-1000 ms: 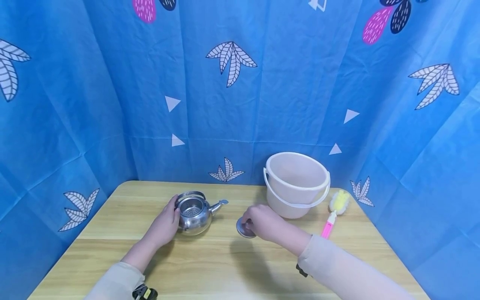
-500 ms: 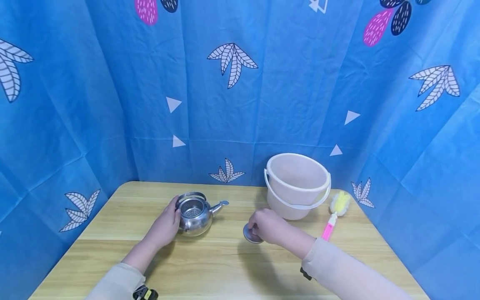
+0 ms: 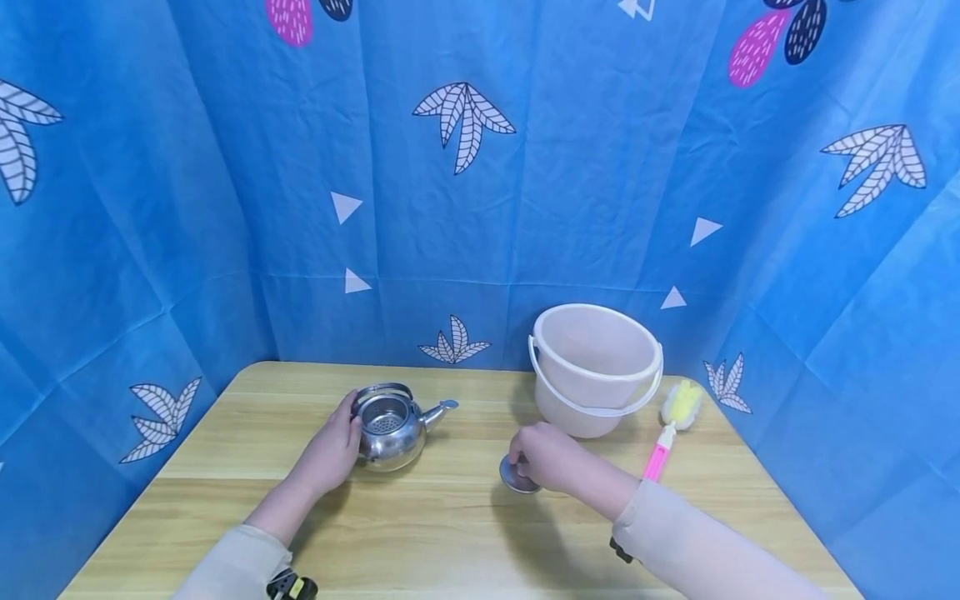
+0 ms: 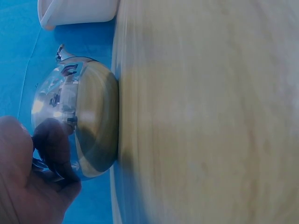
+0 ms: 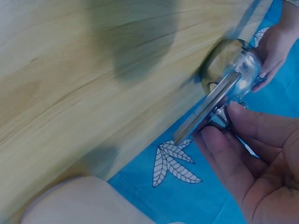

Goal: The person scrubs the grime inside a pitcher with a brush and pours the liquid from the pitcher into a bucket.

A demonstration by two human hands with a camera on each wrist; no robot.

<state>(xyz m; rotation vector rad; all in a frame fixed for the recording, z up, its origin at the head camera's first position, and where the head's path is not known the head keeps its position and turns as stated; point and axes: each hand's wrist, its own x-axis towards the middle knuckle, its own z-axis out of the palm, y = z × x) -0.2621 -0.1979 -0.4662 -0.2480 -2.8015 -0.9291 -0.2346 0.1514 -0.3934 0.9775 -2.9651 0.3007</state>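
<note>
A shiny steel teapot [image 3: 390,437] stands on the table, uncovered, with a perforated strainer [image 3: 385,417] in its mouth and its spout pointing right. My left hand [image 3: 332,446] grips it at the left side, thumb and fingers curled at the handle, as the left wrist view shows with the teapot [image 4: 96,93] close up. To the right, my right hand [image 3: 551,457] pinches the knob of the round steel lid [image 3: 517,477]. In the right wrist view the lid [image 5: 208,109] is raised off the tabletop, its knob between thumb and fingers.
A white bucket [image 3: 581,392] with its handle hanging forward stands at the back right of the wooden table [image 3: 420,533]. Beside it lies a bottle brush [image 3: 667,433] with a yellow-and-white sponge head and pink handle. Blue patterned curtains [image 3: 450,233] enclose the back and sides.
My right hand has carried the lid rightward and slightly nearer to me, away from the teapot. My left hand and the teapot have stayed in place.
</note>
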